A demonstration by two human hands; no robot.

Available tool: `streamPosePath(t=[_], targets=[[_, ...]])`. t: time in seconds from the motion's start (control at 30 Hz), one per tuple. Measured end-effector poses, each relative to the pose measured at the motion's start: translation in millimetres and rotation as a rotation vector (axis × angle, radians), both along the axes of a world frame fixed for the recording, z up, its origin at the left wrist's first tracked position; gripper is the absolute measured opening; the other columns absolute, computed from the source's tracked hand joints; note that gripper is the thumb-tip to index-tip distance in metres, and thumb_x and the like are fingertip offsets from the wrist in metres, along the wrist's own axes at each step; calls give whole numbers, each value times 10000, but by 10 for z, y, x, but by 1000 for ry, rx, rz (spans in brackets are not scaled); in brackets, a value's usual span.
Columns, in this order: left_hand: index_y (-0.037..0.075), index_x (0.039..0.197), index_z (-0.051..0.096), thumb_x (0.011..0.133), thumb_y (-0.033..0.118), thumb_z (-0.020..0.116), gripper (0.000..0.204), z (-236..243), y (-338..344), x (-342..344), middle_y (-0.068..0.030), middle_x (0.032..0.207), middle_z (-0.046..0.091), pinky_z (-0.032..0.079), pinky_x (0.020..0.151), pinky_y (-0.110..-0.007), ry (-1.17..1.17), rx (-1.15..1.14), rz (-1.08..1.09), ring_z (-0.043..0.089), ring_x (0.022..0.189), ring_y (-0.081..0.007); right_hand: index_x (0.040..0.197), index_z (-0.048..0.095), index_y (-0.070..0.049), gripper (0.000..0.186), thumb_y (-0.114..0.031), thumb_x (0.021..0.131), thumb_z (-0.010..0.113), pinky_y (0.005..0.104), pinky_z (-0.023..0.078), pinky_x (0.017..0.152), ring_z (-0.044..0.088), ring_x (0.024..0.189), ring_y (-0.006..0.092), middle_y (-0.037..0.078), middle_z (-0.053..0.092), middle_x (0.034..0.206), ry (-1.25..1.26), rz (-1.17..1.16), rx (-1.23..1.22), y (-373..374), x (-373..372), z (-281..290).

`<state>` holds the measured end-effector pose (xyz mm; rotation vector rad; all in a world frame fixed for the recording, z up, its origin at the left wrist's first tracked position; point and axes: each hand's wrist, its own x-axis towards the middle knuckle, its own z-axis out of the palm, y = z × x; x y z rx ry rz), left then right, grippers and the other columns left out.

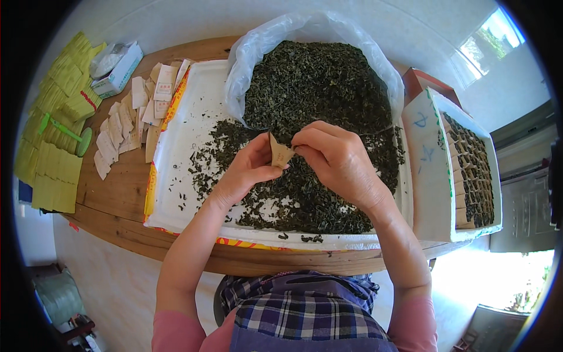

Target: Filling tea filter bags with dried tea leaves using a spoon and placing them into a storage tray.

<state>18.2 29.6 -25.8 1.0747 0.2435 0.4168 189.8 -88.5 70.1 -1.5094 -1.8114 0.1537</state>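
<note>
My left hand [251, 166] is closed on a small tan paper packet [280, 154], held with its mouth upward. Close beside the packet, my right hand [335, 154] has its thumb and fingers pinched together at the packet's right edge; what they hold, if anything, is hidden. Both hands hover over a white foam tray [196, 105] strewn with dark dried leaves [316, 199] that look like tea. Behind them, a clear plastic bag [237, 76] lies wide open, heaped with the same leaves [319, 82].
At the right stands a white foam box [427, 170] packed with rows of filled packets [469, 170]. Loose flat paper packets [120, 129] lie left of the tray on the wooden table [99, 196]. Yellow paper stacks [56, 170], a green plastic stand [83, 141] and a small carton [120, 73] sit farther left.
</note>
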Motion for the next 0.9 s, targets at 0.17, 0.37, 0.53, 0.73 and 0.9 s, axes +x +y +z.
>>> streamPosePath(t=[0.17,0.37,0.53,0.73,0.9], targets=[[58,1379,424,798,-16,704,649,2,-59,17,-74,1244,587,463,1013,-353,73,151,91,620,1096,-206,929,650,10,142,64,798,669,342,522,672,659,789,298,130,659,897,-2,-16,-10,-76,51,40],[63,1433,382,784,-15,756,754,2,-82,18,-66,1337,517,399,1082,-341,81,190,118,503,1249,-168,936,643,8,158,65,793,677,332,524,692,663,809,282,119,661,916,-19,-22,-37,-102,89,34],[70,1395,426,775,-39,744,705,-2,-108,40,-54,1301,537,420,1054,-326,50,374,170,529,1210,-158,926,650,3,155,72,789,676,318,526,699,661,829,279,120,661,970,-52,-14,-51,-135,115,3],[72,1331,474,777,42,756,622,30,-158,42,-76,1234,557,447,1010,-324,179,664,355,557,1141,-165,938,661,15,147,60,799,675,275,510,679,642,789,191,99,647,970,-123,-180,26,-225,-35,117],[56,1289,486,761,89,769,599,-42,-175,69,-80,1178,570,482,923,-328,208,694,441,583,1052,-189,890,666,9,106,5,791,705,279,502,634,617,696,190,92,637,842,-130,-253,50,-11,-226,-13]])
